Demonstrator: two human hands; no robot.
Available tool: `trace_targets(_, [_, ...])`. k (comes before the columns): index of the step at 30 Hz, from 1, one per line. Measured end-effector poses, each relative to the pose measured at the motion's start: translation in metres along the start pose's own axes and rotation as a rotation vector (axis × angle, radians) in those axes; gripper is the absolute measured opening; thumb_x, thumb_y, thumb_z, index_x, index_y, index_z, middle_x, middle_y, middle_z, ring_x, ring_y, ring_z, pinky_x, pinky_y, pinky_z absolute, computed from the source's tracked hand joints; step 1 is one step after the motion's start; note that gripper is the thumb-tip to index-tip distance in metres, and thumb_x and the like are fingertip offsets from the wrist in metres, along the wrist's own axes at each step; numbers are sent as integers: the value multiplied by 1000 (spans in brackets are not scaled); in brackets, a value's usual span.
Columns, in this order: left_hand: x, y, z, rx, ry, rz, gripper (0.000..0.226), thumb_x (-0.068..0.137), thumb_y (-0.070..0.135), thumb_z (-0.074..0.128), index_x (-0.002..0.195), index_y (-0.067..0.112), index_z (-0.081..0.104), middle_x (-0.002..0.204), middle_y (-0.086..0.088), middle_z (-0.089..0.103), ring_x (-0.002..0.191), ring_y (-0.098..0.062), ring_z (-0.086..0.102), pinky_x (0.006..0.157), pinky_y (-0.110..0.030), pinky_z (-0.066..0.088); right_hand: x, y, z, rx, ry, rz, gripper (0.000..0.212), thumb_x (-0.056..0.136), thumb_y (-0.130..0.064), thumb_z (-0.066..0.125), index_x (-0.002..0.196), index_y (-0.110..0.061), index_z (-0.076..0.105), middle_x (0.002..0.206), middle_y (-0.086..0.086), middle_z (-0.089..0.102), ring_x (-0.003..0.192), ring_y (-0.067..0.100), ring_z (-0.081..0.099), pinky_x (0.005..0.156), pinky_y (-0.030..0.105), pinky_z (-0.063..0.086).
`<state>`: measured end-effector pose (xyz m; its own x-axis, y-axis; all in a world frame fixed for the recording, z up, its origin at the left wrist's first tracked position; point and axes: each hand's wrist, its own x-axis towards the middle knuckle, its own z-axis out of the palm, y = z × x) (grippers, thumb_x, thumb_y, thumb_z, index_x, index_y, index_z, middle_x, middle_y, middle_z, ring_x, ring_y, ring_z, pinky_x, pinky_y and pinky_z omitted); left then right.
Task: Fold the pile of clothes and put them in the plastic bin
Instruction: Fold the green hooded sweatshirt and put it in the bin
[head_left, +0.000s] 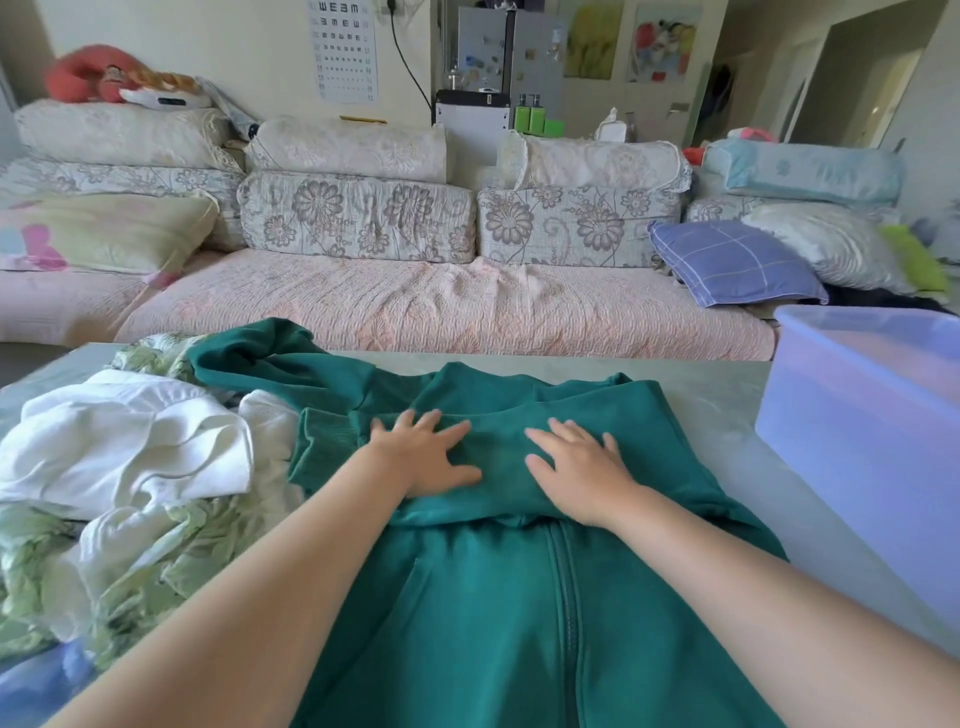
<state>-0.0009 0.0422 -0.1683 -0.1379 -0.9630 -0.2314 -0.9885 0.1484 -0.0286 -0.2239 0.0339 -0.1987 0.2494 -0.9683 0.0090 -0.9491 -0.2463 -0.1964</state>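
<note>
Both hands, L (428, 457) & R (582, 473), flat on green hoodie (467, 623).

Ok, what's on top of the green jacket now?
Left hand and right hand rest flat on a sleeve folded across the green jacket; the front under that fold is hidden.

A teal-green zip-front fleece jacket (493, 623) lies flat in the middle, its zipper running toward the near edge and its far part folded over in a band across the body. On its left, white garments (130, 447) and pale green floral cloth (171, 551) lie in a rumpled pile. At the right a translucent bluish rectangular plastic bin (857, 415) stands upright and open-topped.
</note>
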Motion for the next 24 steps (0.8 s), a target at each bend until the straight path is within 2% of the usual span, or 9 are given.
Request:
trace_targets(2, [2,4,15,17,-127,-43,80,86,80,27,151,49,-7,164,4,-11,149,-32,-14,113,-69,-1,-10,29,2,-39,-43,66,58,101,-57,24,156,-42,17,168,-3,-3,153,15,-8,120,60,0])
trace_targets(4, [7,10,9,12,-152,-69,78,87,75,32,153,47,1,164,3,-6,150,-34,-10,113,-70,1,-21,51,4,-40,-93,91,61,99,-63,24,156,-47,8,166,-6,-14,152,14,-14,118,63,1])
trace_targets(8, [15,34,-8,-9,91,-7,66,92,58,32,154,38,19,162,1,16,148,-27,14,116,-59,14,-28,62,3,-29,-145,131,65,96,-68,23,154,-51,0,164,-7,-21,152,18,-16,117,67,0])
trace_targets(9, [15,40,-4,-23,106,6,67,93,60,31,154,39,15,162,2,14,149,-26,11,117,-59,12,-27,59,2,-19,-155,144,65,95,-66,24,155,-50,1,165,-6,-21,152,20,-16,116,67,0])
trace_targets(12, [15,47,16,-62,-53,-22,68,93,69,22,153,46,-2,164,7,-4,151,-26,-7,115,-64,1,-24,49,-2,-28,-145,151,68,95,-55,27,157,-41,5,165,1,-19,152,24,-16,117,66,-1])
trace_targets(15, [14,35,20,-40,2,-6,68,93,71,18,153,45,-2,164,8,1,151,-22,-3,116,-63,-2,-21,32,-9,-111,-140,38,72,94,-36,33,158,-37,1,166,5,-18,152,23,-16,120,61,-1])
trace_targets(19, [10,-4,5,123,161,-60,62,99,59,22,153,30,23,158,0,28,146,-24,22,118,-55,7,-4,-18,-21,-184,-149,-177,86,85,-11,40,158,-37,3,167,3,-10,153,20,-10,122,54,2])
trace_targets(21, [5,-30,-1,112,186,-150,58,100,55,23,151,28,28,156,-2,32,144,-25,24,118,-54,9,10,-52,-21,-120,-126,-233,78,90,-14,38,158,-38,8,168,2,-4,154,19,-5,123,52,5])
trace_targets(24, [-7,-73,-3,71,245,-256,59,101,53,20,153,27,23,159,-2,25,147,-25,16,119,-51,4,26,-104,-13,-13,-98,-332,61,101,-37,34,158,-40,11,168,3,1,154,20,1,123,49,11])
